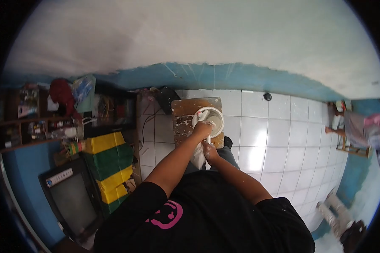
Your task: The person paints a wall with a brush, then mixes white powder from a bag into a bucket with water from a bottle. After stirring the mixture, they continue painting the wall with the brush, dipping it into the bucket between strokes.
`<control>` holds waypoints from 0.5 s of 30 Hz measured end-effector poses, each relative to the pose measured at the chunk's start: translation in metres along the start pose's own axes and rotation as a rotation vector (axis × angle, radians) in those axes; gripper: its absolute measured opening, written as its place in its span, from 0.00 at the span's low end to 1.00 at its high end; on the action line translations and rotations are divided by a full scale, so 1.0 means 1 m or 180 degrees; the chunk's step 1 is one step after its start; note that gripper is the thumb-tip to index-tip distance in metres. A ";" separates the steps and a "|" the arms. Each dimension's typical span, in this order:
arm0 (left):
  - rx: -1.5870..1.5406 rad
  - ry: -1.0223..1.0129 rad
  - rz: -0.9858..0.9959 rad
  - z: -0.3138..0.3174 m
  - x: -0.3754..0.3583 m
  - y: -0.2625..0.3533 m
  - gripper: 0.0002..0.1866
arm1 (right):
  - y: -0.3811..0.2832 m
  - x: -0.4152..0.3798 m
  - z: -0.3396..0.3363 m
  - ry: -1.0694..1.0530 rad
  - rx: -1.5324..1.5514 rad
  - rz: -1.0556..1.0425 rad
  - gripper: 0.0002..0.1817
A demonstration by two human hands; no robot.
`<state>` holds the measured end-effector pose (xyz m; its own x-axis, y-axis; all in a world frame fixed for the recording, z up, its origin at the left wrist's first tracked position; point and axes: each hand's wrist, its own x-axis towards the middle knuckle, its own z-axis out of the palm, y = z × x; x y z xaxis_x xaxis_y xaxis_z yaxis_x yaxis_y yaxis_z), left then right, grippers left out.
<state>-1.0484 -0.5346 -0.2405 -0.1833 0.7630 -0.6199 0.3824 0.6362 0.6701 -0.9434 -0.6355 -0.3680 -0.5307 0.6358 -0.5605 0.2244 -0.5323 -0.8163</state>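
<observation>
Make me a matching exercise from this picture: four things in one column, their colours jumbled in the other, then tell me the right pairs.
Things:
1. Bucket
2. Wooden board
3. Striped cover
4. T-shirt

Colours:
A. Yellow and green
B. Black with a pink print
C. White
D. Brown, spattered with white

Right pairs: 1-C, 2-D, 3-A, 4-B.
</observation>
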 end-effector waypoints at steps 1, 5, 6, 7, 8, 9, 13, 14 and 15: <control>-0.0064 0.0131 -0.0047 0.002 0.000 -0.006 0.16 | -0.008 -0.003 -0.004 -0.0182 -0.0351 0.0023 0.18; -0.0372 0.0612 0.0087 0.011 0.001 -0.027 0.16 | -0.058 -0.023 -0.018 -0.0685 -0.2342 -0.0801 0.24; -0.0467 0.0723 0.0195 0.012 -0.002 -0.030 0.16 | -0.059 -0.022 -0.020 -0.0784 -0.2391 -0.0881 0.24; -0.0534 0.0675 -0.0092 0.004 -0.015 -0.015 0.16 | -0.059 -0.021 -0.022 -0.0884 -0.2436 -0.0962 0.24; -0.0601 0.0628 -0.0374 -0.012 -0.038 0.015 0.15 | -0.059 -0.019 -0.022 -0.0984 -0.2476 -0.1049 0.23; -0.0664 0.0577 -0.0658 -0.022 -0.052 0.030 0.15 | -0.060 -0.015 -0.020 -0.1144 -0.2655 -0.0821 0.20; -0.1151 0.1263 -0.0126 -0.007 -0.040 -0.037 0.13 | -0.063 -0.004 -0.007 -0.1712 -0.3433 -0.1376 0.17; -0.1514 0.1168 -0.0240 -0.011 -0.042 -0.044 0.12 | -0.065 0.000 0.000 -0.1879 -0.4120 -0.1599 0.17; -0.1872 0.1059 -0.0349 -0.021 -0.048 -0.043 0.12 | -0.068 0.003 0.007 -0.1843 -0.4224 -0.1625 0.17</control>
<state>-1.0750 -0.5962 -0.2313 -0.4975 0.6253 -0.6013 -0.1927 0.5962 0.7794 -0.9664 -0.6012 -0.3134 -0.9399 0.1247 -0.3177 0.3027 0.7345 -0.6073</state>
